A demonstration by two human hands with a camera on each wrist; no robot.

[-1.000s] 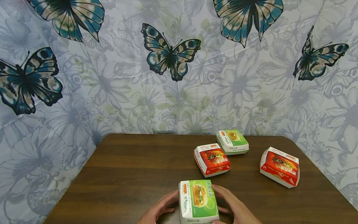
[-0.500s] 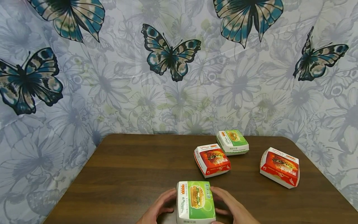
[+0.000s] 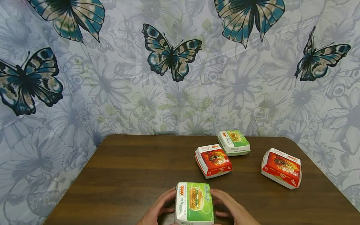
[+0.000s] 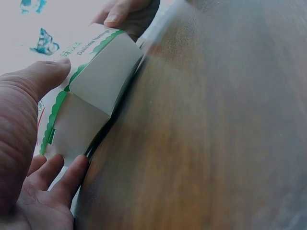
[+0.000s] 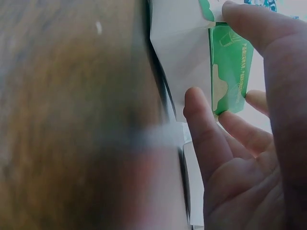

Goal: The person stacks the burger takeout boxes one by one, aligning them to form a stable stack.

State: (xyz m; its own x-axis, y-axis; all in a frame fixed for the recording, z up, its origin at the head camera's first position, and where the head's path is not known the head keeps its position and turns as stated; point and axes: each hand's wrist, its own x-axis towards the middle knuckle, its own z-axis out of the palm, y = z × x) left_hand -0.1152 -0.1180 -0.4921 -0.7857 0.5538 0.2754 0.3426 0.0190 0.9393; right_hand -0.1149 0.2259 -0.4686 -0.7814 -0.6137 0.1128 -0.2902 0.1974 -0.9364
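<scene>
A green-and-white burger box (image 3: 199, 203) lies near the table's front edge in the head view, its burger picture facing up. My left hand (image 3: 159, 207) holds its left side, and my right hand (image 3: 233, 206) holds its right side. In the left wrist view, the left thumb lies against the front of the box (image 4: 105, 69), with the other fingertips at its side near the tabletop. The right wrist view has the right thumb at the front corner and the fingers along the green side panel (image 5: 232, 69).
Just behind the held box is a red burger box (image 3: 215, 159), with another green burger box (image 3: 234, 142) at its back corner. A second red burger box (image 3: 282, 168) lies to the right. Beyond the brown table (image 3: 126, 168) hangs a butterfly-patterned cloth (image 3: 174, 103).
The held green burger box has slid a little left and toward the front edge, and the right hand has shifted left with it. The other boxes stay put.
</scene>
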